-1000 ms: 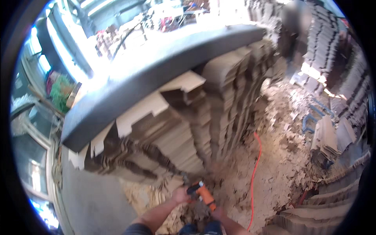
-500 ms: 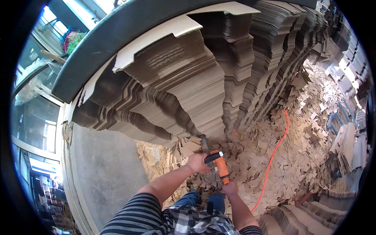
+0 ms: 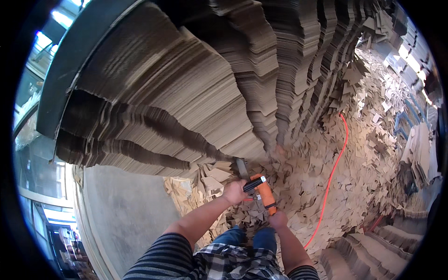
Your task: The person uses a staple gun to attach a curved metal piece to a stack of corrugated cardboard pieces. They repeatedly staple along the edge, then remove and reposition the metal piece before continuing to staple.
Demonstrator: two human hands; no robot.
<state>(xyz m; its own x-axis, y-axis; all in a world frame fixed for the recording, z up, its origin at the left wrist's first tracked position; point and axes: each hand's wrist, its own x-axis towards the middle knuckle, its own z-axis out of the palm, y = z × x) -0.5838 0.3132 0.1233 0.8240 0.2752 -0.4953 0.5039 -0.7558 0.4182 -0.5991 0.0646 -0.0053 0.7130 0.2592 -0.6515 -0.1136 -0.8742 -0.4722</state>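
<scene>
My left hand (image 3: 234, 192) is wrapped round the black side handle (image 3: 254, 184) of an orange handheld power tool (image 3: 267, 196). The rear end of its orange body is in my right hand (image 3: 278, 219). A flat metal bar (image 3: 242, 169) extends forward from the tool to the base of a tall stack of die-cut cardboard sheets (image 3: 205, 98). Whether the bar's tip touches the sheets, I cannot tell. Deep notches run down the stack's face, dividing it into ridged columns.
Torn cardboard scraps (image 3: 308, 172) cover the floor round my feet and rightward. Across them runs a red hose (image 3: 332, 179). Bare grey concrete (image 3: 135, 205) lies at left. A dark curved edge (image 3: 63, 88) borders the stack at upper left; more stacked cardboard (image 3: 373, 254) stands lower right.
The view has shifted, so the stack looms larger and its top edge has mostly left the picture. Both hands keep their grip, and the tool stays at the stack's base.
</scene>
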